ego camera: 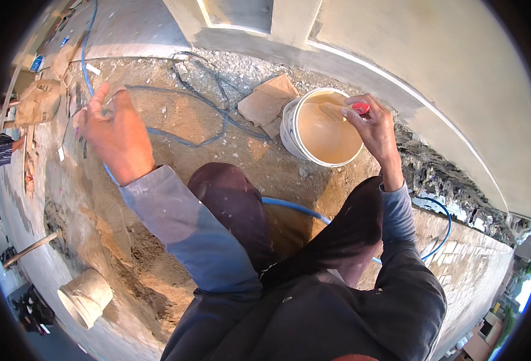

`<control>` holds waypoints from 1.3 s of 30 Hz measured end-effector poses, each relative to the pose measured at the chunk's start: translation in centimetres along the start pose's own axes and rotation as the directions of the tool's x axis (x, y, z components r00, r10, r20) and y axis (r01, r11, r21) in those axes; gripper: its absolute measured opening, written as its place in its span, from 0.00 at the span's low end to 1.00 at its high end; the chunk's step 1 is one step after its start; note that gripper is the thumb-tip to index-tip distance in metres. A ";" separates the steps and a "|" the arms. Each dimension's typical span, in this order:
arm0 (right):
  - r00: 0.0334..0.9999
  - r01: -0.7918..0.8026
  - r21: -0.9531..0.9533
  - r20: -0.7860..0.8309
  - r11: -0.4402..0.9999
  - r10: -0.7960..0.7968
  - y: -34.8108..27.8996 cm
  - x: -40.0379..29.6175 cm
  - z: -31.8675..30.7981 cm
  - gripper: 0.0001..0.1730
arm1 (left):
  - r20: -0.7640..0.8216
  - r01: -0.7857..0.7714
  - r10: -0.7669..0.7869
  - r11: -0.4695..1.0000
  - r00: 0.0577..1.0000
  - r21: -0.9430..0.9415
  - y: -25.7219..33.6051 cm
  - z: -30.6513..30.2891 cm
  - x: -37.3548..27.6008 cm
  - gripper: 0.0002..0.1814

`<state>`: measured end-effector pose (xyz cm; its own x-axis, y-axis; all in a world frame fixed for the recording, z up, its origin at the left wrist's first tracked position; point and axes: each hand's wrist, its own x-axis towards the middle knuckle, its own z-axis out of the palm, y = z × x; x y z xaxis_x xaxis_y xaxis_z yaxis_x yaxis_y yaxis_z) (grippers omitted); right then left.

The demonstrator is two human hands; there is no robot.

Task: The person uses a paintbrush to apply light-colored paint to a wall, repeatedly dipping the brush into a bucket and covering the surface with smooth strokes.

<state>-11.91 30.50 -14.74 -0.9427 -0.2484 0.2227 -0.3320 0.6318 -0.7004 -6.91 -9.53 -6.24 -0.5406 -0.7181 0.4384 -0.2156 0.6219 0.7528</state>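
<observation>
My right hand (373, 131) holds a small red-handled tool (361, 108) over the mouth of a white plastic bucket (291, 128). The tool's flat end is coated in tan, so I cannot tell whether it is a brush or a scraper. Cloudy tan liquid (326, 135) fills much of the bucket, which stands upright in front of my right knee. Off to the left, my left hand (116, 131) is raised above the dirt ground with its fingers apart, and I see nothing held in it. A blue hose (87, 67) runs behind and below that hand.
Flattened brown paper (267, 101) lies beside the bucket, near a loose dark cable (202, 92). A plastered wall (419, 67) rises beyond. At left are a tipped bucket (87, 295), a wooden handle (35, 248), a paper sack (39, 101) and another person's striped sleeve (0, 153).
</observation>
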 end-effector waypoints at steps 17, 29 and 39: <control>0.802 -0.189 0.732 -0.270 0.655 0.533 6.7 -1.0 -1.5 0.09 | 0.135 0.071 -0.054 0.990 0.989 -0.121 1.7 -1.0 -1.0 0.16; 0.772 0.621 0.634 -0.596 0.461 -0.220 -15.5 14.9 -6.2 0.09 | 0.156 0.101 -0.078 0.985 0.985 -0.143 -0.3 -0.8 -0.4 0.16; 0.320 0.740 -0.529 -0.265 0.415 -0.910 -30.5 32.7 -3.5 0.16 | 0.173 0.106 -0.064 0.963 0.983 -0.249 0.1 -1.4 -0.5 0.16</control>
<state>-32.70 5.71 16.29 -0.0089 -0.4598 0.8880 -0.8530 0.4669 0.2332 -5.54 -9.54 -5.76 -0.6582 -0.6914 0.2979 -0.0625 0.4445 0.8936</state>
